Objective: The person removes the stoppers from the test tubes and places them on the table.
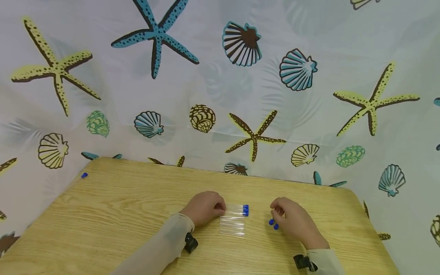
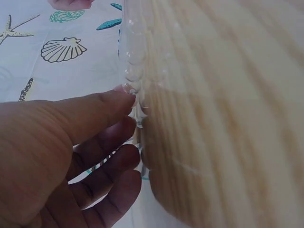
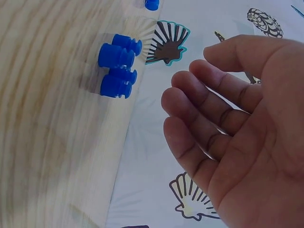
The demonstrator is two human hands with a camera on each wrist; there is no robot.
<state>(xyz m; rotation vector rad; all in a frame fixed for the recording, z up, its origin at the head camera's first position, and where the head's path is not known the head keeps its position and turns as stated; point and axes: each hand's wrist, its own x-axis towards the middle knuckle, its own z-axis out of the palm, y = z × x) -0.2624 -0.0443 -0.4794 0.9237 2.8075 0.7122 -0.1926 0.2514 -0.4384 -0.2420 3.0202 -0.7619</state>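
Note:
A row of clear test tubes (image 1: 232, 225) lies side by side on the wooden table, and those at the far side carry blue caps (image 1: 245, 210). My left hand (image 1: 203, 208) is at the left, rounded ends of the far tubes, pinching one between thumb and fingers. Those rounded ends (image 2: 133, 73) show just above the thumb in the left wrist view. To the right, my right hand (image 1: 292, 219) hovers with loosely bent fingers and holds nothing. Loose blue caps (image 1: 276, 226) lie beside and below its fingertips; several caps (image 3: 114, 57) show close together in the right wrist view.
One more blue object (image 1: 84, 175) lies far off at the table's back left corner. Behind the wooden table (image 1: 137, 191) hangs a white cloth (image 1: 192, 84) printed with starfish and shells. Dark bands with small devices (image 1: 190, 243) sit on both wrists.

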